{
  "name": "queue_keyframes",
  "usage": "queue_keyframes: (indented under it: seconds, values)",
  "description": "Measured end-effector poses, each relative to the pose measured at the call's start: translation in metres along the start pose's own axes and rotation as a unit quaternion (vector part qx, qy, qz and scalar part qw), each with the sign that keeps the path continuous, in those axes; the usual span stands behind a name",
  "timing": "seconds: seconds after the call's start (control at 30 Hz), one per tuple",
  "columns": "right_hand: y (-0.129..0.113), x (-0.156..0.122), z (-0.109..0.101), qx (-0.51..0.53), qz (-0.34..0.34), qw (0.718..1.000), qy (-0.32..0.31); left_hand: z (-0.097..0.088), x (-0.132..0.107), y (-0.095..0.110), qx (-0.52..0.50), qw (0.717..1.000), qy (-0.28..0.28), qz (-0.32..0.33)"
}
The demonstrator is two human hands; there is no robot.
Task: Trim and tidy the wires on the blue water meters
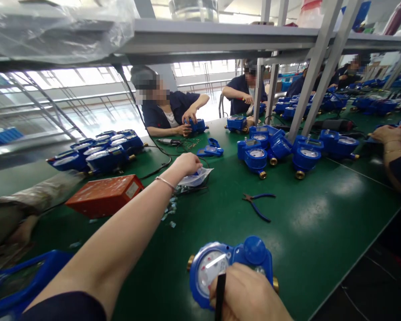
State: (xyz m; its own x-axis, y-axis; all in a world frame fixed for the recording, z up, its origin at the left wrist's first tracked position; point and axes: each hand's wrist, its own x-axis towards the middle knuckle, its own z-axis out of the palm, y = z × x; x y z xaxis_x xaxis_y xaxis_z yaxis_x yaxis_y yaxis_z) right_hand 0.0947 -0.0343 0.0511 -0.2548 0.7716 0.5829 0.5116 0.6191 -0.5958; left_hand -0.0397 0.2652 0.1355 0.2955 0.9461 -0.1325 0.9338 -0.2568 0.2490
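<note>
My left hand reaches far across the green table, its fingers closed on a small clear plastic bag. A thin bracelet circles that wrist. Close to me, my right hand rests against a blue water meter with a white dial and brass fittings. A thin black tool runs through its closed fingers, tip at the dial.
An orange box lies left of my arm. Blue-handled pliers lie mid-table. Groups of blue meters stand at the left and the right. Several other workers sit opposite and to the right. A blue tray is at bottom left.
</note>
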Motion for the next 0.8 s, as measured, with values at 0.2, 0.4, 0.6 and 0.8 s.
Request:
queue_keyframes:
  seconds: [0.2,0.4,0.6,0.8]
  values:
    - [-0.012,0.007,-0.029,0.145,0.030,0.989,-0.001,0.031,-0.147,-0.002,-0.265,0.927,-0.170,0.204]
    - [-0.011,-0.007,-0.036,0.310,0.092,0.944,0.068,0.097,-0.244,-0.001,-0.445,0.873,-0.168,0.109]
    - [-0.008,-0.029,-0.050,0.343,0.095,0.886,0.298,0.124,-0.259,0.022,-0.430,0.903,-0.011,0.018]
    - [0.038,-0.067,-0.062,0.276,0.248,0.845,0.384,0.132,-0.278,0.024,-0.336,0.941,0.039,-0.011]
